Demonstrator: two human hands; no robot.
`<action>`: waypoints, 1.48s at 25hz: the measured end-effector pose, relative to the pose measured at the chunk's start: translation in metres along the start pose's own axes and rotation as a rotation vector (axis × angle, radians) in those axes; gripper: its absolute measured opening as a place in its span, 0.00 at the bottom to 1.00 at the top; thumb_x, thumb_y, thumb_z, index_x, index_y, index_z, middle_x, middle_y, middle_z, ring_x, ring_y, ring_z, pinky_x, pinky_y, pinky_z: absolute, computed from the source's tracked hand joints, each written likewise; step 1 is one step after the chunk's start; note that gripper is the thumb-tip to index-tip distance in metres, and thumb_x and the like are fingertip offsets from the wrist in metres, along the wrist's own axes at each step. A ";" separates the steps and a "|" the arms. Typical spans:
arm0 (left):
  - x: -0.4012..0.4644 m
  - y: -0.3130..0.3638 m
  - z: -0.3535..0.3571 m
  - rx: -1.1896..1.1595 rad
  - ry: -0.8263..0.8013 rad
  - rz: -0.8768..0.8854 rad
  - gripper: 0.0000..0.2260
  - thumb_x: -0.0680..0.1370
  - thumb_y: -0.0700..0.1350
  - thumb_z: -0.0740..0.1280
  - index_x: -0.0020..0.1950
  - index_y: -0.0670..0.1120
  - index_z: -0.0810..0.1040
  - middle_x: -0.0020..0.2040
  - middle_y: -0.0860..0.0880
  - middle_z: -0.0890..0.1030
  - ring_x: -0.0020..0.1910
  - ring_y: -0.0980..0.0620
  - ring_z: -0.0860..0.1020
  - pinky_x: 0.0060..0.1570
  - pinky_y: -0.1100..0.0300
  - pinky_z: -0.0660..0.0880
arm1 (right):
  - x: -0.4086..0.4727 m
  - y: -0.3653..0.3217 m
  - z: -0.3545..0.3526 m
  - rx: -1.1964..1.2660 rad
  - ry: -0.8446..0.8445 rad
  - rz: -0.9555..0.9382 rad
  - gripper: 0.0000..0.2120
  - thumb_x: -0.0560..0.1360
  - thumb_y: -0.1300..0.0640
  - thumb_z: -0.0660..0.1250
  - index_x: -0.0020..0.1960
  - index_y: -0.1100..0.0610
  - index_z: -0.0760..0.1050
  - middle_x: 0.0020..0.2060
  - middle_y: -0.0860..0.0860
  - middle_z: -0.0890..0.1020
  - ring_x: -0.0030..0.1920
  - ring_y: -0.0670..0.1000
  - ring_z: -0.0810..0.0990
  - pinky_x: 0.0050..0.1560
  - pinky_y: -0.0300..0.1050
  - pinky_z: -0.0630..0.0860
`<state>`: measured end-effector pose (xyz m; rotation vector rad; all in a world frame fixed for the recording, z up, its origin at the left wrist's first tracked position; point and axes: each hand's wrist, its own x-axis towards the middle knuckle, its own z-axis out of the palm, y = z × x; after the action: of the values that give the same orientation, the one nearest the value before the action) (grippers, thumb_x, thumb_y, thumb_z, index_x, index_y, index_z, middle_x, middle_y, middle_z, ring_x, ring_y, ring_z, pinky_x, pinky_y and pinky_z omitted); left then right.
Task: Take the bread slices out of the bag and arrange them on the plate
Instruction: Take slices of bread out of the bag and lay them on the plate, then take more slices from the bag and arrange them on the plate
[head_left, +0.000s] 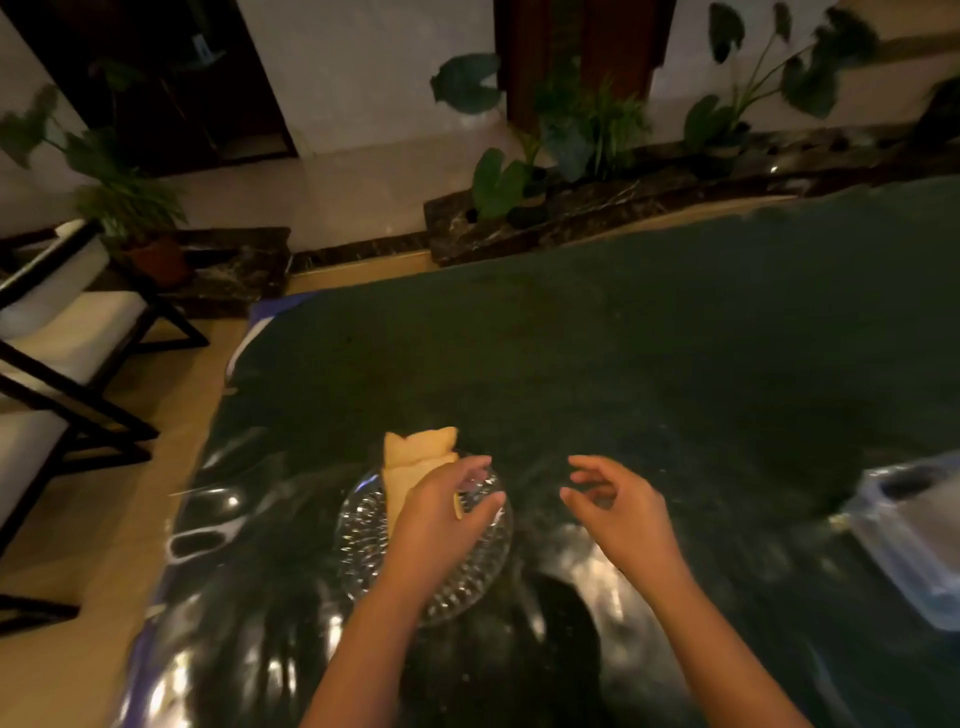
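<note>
Head view — bread slices (415, 460) lie on glass plate (363, 525) on worktop (623, 364). Left hand (441, 519) over plate, fingers loose around slice edge; right hand (618, 509) half-open, empty. Bag (914, 535) far right — contents unclear.

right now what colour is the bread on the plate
Pale golden yellow bread slices, seen in the head view.

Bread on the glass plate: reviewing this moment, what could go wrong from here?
1. The bread slices stick out past the far rim of the glass plate; a nudge from the left hand over them might tip them onto the table.
2. The right hand hangs empty, so nothing steadies the plate on the glossy surface; it may slide.
</note>
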<state>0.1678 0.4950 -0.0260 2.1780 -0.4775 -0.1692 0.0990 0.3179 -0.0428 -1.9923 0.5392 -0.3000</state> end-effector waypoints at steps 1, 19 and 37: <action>-0.009 0.024 0.015 0.037 -0.015 0.028 0.17 0.71 0.45 0.72 0.60 0.48 0.77 0.51 0.51 0.81 0.49 0.58 0.77 0.47 0.76 0.67 | -0.010 0.004 -0.031 -0.002 0.005 -0.028 0.15 0.67 0.60 0.73 0.53 0.53 0.78 0.40 0.48 0.82 0.35 0.40 0.77 0.37 0.21 0.69; -0.067 0.274 0.243 0.046 -0.115 0.138 0.11 0.74 0.53 0.66 0.55 0.54 0.78 0.41 0.61 0.79 0.42 0.67 0.77 0.43 0.68 0.74 | -0.066 0.086 -0.372 -0.170 0.087 -0.240 0.12 0.70 0.57 0.70 0.53 0.50 0.77 0.42 0.44 0.78 0.40 0.39 0.75 0.44 0.28 0.70; 0.049 0.365 0.376 0.484 -0.220 -0.114 0.20 0.69 0.66 0.62 0.33 0.49 0.76 0.31 0.52 0.79 0.32 0.53 0.78 0.33 0.57 0.75 | 0.095 0.152 -0.478 -0.385 -0.205 -0.219 0.14 0.71 0.62 0.67 0.54 0.50 0.77 0.50 0.48 0.80 0.47 0.45 0.79 0.51 0.42 0.78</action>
<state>0.0036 -0.0011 0.0371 2.6788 -0.5608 -0.3921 -0.0604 -0.1595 0.0415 -2.4285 0.2604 -0.1274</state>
